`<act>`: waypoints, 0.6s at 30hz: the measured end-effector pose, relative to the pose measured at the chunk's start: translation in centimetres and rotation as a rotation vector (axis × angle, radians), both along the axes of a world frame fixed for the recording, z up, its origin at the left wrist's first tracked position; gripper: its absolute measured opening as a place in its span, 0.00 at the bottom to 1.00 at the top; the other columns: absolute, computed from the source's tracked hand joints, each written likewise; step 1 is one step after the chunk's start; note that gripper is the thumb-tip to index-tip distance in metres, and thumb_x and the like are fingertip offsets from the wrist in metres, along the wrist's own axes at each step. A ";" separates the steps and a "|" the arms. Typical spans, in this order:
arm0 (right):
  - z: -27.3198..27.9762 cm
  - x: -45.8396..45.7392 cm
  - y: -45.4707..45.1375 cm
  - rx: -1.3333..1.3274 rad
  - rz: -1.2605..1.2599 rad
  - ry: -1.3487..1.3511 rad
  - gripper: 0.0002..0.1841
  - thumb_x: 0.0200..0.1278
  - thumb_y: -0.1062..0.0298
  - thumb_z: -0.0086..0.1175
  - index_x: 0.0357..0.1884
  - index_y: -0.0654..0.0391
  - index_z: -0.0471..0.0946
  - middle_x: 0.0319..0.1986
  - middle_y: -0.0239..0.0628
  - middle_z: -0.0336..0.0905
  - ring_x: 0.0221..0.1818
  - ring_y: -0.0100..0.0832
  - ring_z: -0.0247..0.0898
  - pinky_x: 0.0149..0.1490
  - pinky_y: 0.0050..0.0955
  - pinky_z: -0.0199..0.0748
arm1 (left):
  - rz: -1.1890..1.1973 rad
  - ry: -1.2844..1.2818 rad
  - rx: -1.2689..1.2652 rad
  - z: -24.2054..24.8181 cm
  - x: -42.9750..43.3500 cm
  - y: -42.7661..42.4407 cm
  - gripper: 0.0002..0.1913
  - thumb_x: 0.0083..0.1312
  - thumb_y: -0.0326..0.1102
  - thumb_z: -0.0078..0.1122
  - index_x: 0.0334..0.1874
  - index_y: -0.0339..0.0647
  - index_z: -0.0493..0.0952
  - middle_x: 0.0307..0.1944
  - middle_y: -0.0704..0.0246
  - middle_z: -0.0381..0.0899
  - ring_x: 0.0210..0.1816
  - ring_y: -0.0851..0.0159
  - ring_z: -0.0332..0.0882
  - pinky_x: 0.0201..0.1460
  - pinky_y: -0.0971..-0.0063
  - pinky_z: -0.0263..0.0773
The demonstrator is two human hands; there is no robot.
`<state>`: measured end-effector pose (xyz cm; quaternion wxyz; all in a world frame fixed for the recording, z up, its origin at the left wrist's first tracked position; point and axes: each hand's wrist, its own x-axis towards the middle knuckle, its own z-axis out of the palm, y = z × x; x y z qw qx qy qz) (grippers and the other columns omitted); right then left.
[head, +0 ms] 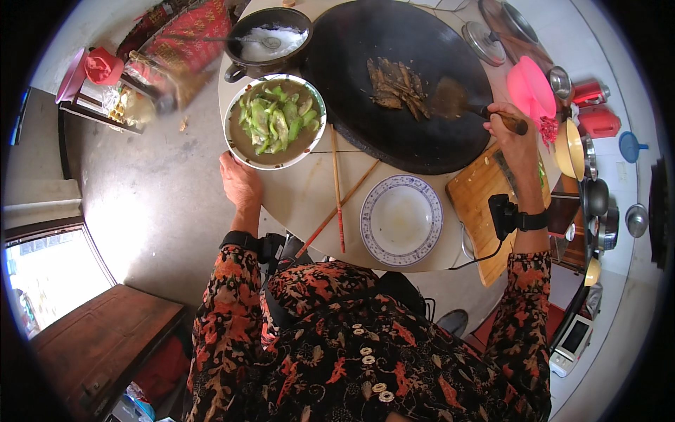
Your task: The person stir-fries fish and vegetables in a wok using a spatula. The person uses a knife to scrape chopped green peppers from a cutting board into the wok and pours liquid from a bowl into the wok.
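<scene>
My right hand point(509, 132) grips the wooden handle of a spatula point(451, 98), whose blade lies flat in a large black wok point(337, 100), just right of a pile of browned, fried pieces point(398, 87). My left hand point(241, 182) is at the counter's left edge, right below a bowl of sliced green vegetables in brownish liquid point(277, 121). Its fingertips are partly hidden, so I cannot tell whether they hold the bowl or the edge. Two chopsticks point(337, 184) lie crossed below the bowl. Beside them is a white plate with a blue patterned rim point(402, 220), with only a little residue on it.
A dark pot point(269, 50) of white granules with a ladle stands behind the bowl. A wooden cutting board point(482, 205) juts past the counter's right edge. A metal lid point(482, 42), a pink plastic container point(530, 87) and a yellow basin point(568, 149) are on the right.
</scene>
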<state>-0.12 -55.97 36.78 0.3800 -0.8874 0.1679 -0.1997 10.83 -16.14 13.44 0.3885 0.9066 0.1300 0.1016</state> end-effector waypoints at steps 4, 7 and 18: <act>-0.6 0.3 -0.4 -0.089 -0.048 0.064 0.08 0.57 0.71 0.54 0.35 0.64 0.79 0.23 0.32 0.78 0.28 0.22 0.78 0.35 0.18 0.73 | 0.001 0.018 0.007 0.3 0.0 -0.2 0.18 0.70 0.49 0.37 0.48 0.41 0.67 0.46 0.56 0.74 0.47 0.45 0.73 0.47 0.51 0.69; -1.7 0.8 -0.1 0.054 -0.051 0.061 0.08 0.57 0.71 0.54 0.34 0.64 0.79 0.23 0.32 0.77 0.27 0.22 0.77 0.35 0.18 0.73 | 0.006 0.033 0.008 0.3 0.1 -0.4 0.19 0.70 0.50 0.37 0.48 0.41 0.67 0.46 0.56 0.74 0.47 0.45 0.73 0.47 0.51 0.69; -1.2 1.5 -0.1 0.156 -0.055 0.017 0.09 0.60 0.71 0.53 0.38 0.65 0.79 0.28 0.32 0.79 0.29 0.22 0.77 0.37 0.17 0.75 | 0.008 -0.026 0.005 -0.3 0.1 -0.1 0.17 0.70 0.49 0.38 0.47 0.42 0.67 0.46 0.57 0.74 0.46 0.46 0.73 0.46 0.52 0.69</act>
